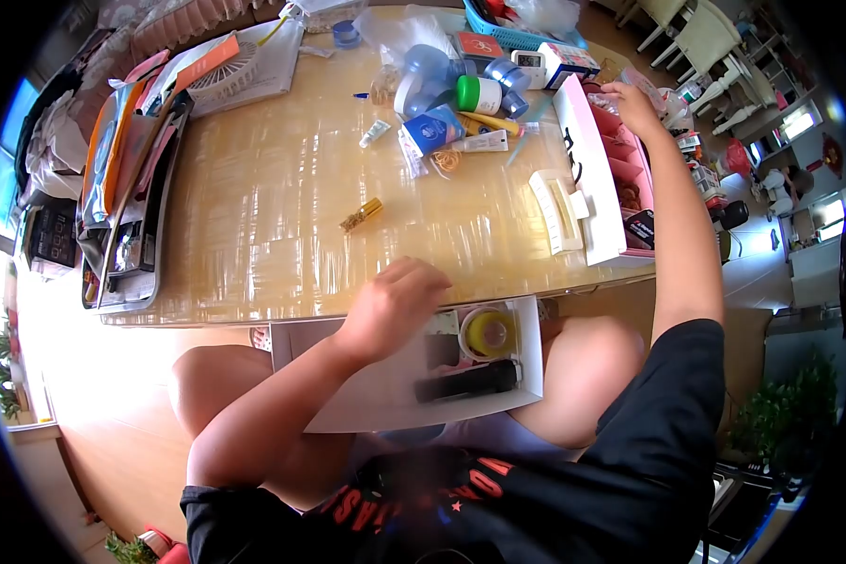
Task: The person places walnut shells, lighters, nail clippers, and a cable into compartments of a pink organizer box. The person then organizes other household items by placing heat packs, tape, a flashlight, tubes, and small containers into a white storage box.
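Over the front edge of the table, above a pulled-out white drawer, is my left hand. Its fingers are curled together, back of the hand up; their inner side is hidden. My right hand reaches to the far end of a pink and white divided box, with fingers stretched over its rim and nothing visible between them. The drawer holds a yellow-green roll and a black object. A small gold-coloured item lies mid-table.
Beside the box lies a white holder. Farther back are a green-capped bottle, a blue packet, a small tube, clear plastic and a blue basket. A black tray of papers and a white fan stand left.
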`<act>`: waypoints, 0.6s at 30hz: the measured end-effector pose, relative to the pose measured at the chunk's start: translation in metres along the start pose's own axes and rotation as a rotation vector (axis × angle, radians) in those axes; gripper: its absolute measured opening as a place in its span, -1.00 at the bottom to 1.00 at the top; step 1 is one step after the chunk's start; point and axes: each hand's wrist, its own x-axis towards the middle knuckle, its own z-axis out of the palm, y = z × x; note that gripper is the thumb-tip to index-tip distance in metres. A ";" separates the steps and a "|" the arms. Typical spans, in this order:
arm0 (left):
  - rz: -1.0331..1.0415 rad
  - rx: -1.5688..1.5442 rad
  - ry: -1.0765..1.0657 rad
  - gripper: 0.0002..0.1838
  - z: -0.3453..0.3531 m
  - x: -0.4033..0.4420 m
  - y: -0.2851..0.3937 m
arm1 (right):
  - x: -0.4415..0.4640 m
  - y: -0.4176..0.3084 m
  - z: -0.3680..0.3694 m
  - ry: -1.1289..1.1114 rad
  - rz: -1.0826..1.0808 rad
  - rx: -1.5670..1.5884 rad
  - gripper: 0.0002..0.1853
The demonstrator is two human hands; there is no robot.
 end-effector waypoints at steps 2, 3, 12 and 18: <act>-0.023 -0.022 -0.003 -0.90 0.000 0.000 0.001 | 0.005 0.005 0.003 -0.088 0.035 0.148 -0.60; -0.038 -0.035 -0.005 -0.89 0.000 -0.001 0.001 | 0.011 0.010 0.001 -0.072 0.026 0.134 -0.60; -0.014 -0.007 0.017 -0.90 0.000 0.001 0.003 | -0.048 -0.145 -0.007 -0.124 -0.233 0.121 -0.69; -0.059 0.001 0.007 -0.91 0.002 0.001 0.005 | -0.074 -0.202 0.085 -0.191 -0.302 -0.110 -0.51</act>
